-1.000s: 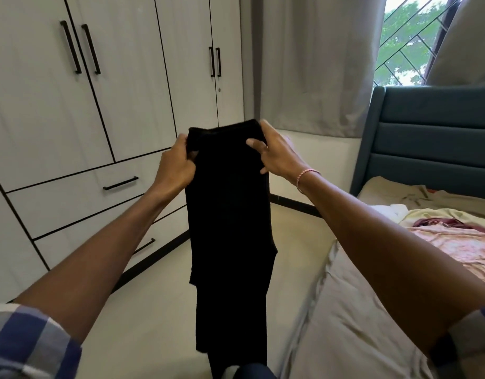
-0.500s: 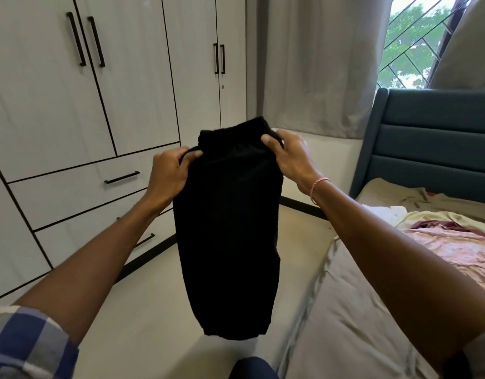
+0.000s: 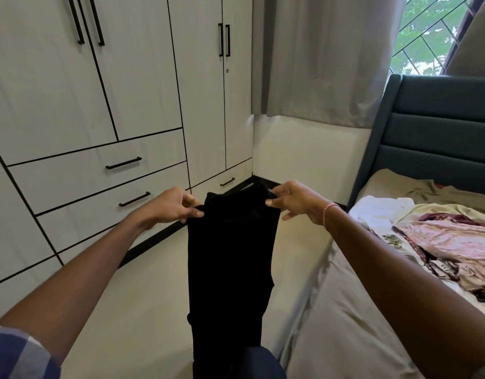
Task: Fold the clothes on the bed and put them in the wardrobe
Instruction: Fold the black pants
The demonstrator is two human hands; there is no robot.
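Observation:
A black garment (image 3: 230,258) hangs lengthwise in front of me, between the wardrobe and the bed. My left hand (image 3: 173,205) pinches its top left corner and my right hand (image 3: 296,201) pinches its top right corner. The lower end of the garment drops past the bottom of the frame. The white wardrobe (image 3: 121,105) with black handles stands at the left, all its doors and drawers closed. On the bed (image 3: 345,324) at the right lie a pink patterned garment (image 3: 449,242) and a white one (image 3: 378,212).
A blue padded headboard (image 3: 441,132) rises behind the bed. Grey curtains (image 3: 317,56) hang over the window at the back. A strip of pale floor (image 3: 142,296) runs between wardrobe and bed. Something dark (image 3: 257,362) shows at the bottom centre.
The hands have lowered the black garment from chest height. It was gathered short half a second ago and now hangs long again.

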